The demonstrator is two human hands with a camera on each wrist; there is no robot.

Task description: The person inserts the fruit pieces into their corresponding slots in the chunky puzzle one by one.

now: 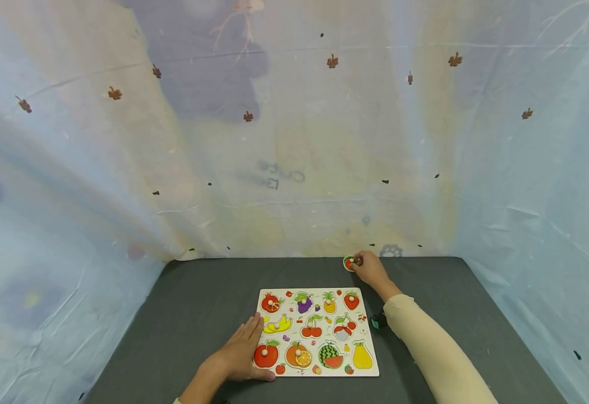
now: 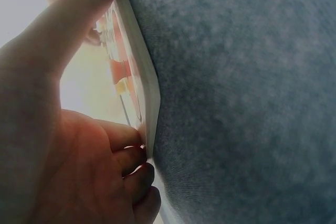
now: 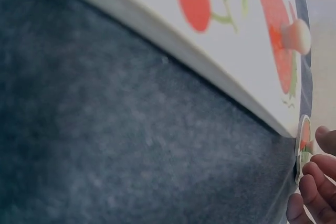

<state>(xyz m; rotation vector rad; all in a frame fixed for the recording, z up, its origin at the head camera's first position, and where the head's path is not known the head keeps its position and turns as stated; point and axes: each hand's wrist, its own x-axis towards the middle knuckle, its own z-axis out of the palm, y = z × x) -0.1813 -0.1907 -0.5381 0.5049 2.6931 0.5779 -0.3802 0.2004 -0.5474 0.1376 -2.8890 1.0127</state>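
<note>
A white puzzle board (image 1: 320, 372) with knobbed fruit pieces lies on the dark table. My left hand (image 1: 241, 348) rests at its front left corner, fingers stretched along the left edge and thumb along the front edge. In the left wrist view, fingertips touch the side of the board (image 2: 151, 90). Beyond the board's far right corner, my right hand (image 1: 372, 269) pinches a small red-and-green puzzle piece (image 1: 348, 264) by its knob. In the right wrist view, that puzzle piece (image 3: 303, 148) stands past the board's corner, its knob partly hidden by the fingertips.
The dark grey table (image 1: 193, 303) ends at a patterned curtain (image 1: 294, 146) behind and at both sides. A small dark device (image 1: 377, 321) sits by the right sleeve (image 1: 415, 325), just right of the board. The strawberry piece's knob (image 3: 298, 36) stands up from the board.
</note>
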